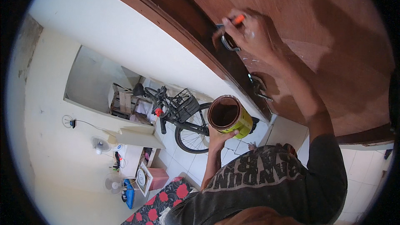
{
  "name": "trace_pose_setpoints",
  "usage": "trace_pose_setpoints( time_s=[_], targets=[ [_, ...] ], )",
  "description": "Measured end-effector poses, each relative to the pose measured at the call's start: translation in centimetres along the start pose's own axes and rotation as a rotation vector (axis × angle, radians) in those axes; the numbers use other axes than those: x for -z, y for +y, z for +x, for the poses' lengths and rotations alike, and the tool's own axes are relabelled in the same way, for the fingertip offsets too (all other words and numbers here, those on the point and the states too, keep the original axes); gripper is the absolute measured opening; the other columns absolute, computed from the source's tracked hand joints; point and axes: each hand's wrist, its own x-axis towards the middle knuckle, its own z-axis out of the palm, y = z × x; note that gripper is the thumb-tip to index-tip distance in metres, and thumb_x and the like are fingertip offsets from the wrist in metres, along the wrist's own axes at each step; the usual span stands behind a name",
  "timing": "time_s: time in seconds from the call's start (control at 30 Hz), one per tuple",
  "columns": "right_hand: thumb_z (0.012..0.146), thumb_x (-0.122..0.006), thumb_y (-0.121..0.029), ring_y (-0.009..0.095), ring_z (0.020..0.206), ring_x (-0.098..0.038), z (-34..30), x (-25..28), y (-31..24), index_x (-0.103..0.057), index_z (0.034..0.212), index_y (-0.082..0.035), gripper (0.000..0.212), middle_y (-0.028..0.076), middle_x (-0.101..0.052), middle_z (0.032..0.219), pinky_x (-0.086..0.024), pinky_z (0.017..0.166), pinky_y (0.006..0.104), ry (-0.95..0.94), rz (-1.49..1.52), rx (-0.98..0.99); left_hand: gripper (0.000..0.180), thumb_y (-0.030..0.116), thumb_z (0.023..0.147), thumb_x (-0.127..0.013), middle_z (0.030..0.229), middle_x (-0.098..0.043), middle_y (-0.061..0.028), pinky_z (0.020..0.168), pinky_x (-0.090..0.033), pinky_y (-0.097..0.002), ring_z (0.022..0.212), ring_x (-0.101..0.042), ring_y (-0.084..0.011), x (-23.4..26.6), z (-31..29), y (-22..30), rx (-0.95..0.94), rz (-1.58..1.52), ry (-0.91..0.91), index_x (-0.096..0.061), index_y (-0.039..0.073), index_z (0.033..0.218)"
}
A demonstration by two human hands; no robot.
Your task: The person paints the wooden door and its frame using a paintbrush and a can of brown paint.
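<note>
My left hand (217, 138) is wrapped round the lower side of a yellow-green paint can (245, 126). The can has no lid on, and brown paint coats its inside and rim. My right hand (256, 33) is raised at the edge of a brown wooden door (333, 87), gripping a paintbrush (238, 19) with an orange handle end. The brush's brown tip is close to the door's edge, beside a curved metal door handle (230, 42); I cannot tell whether it touches the wood. Lower down, a second metal fitting (260, 88) is fixed to the door.
A brown door frame (183, 34) runs along the white wall. Beyond the can, a black bicycle (187, 121) with a front basket stands on the tiled floor. Farther left are fans (100, 144), a pink box (158, 178) and a red-flowered black mat (168, 198).
</note>
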Motion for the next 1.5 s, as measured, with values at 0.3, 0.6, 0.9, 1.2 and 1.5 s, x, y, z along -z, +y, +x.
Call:
trace_pose_setpoints(
  time_s=[0.3, 0.6, 0.9, 1.2, 1.5],
  targets=[
    [0.096, -0.057, -0.016, 0.011, 0.071, -0.063, 1.3, 3.2, -0.2, -0.069, 0.091, 0.000, 0.020, 0.004, -0.067, 0.076, -0.049, 0.062, 0.0249, 0.196, -0.024, -0.056, 0.094, 0.013, 0.050, -0.091, 0.123, -0.059, -0.0115, 0.098, -0.047, -0.0396, 0.111, -0.058, -0.0237, -0.2, -0.1, -0.3, -0.025, 0.022, 0.034, -0.046, 0.000, 0.132],
    [0.089, -0.063, -0.023, 0.030, 0.069, -0.063, -3.1, 4.3, 0.5, -0.063, 0.084, -0.004, 0.019, 0.014, -0.062, 0.074, -0.049, 0.063, 0.0383, -0.200, -0.004, -0.122, 0.094, 0.015, 0.050, -0.092, 0.123, -0.058, -0.0116, 0.098, -0.046, -0.0401, 0.112, -0.058, -0.0239, -0.5, -0.4, -1.2, -0.009, -0.018, 0.042, -0.047, -0.001, 0.131],
    [0.090, -0.066, -0.025, 0.028, 0.074, -0.066, -0.6, 2.7, -0.2, -0.068, 0.092, -0.004, 0.021, 0.015, -0.065, 0.081, -0.051, 0.067, 0.0344, -0.133, -0.020, -0.077, 0.089, 0.014, 0.052, -0.091, 0.119, -0.061, -0.0113, 0.095, -0.048, -0.0389, 0.107, -0.060, -0.0234, -0.9, -0.5, -0.8, -0.026, 0.028, 0.038, -0.049, -0.001, 0.129],
    [0.093, -0.064, -0.012, 0.010, 0.084, -0.063, -3.7, 0.2, 0.3, -0.067, 0.098, 0.000, 0.013, 0.006, -0.069, 0.089, -0.049, 0.073, 0.0248, 0.239, 0.439, -0.142, 0.089, 0.012, 0.052, -0.090, 0.120, -0.061, -0.0122, 0.096, -0.048, -0.0391, 0.108, -0.060, -0.0233, -1.5, -0.3, -0.8, 0.002, 0.031, 0.040, -0.048, -0.002, 0.129],
    [0.090, -0.066, -0.013, 0.017, 0.068, -0.061, -10.2, 4.1, 3.4, -0.068, 0.090, -0.001, 0.012, 0.010, -0.066, 0.078, -0.047, 0.060, 0.0303, -0.079, 0.178, -0.155, 0.091, 0.014, 0.051, -0.091, 0.120, -0.061, -0.0125, 0.097, -0.047, -0.0389, 0.109, -0.060, -0.0240, -2.2, 0.2, -0.7, 0.007, 0.036, 0.029, -0.048, -0.002, 0.130]
  ],
)
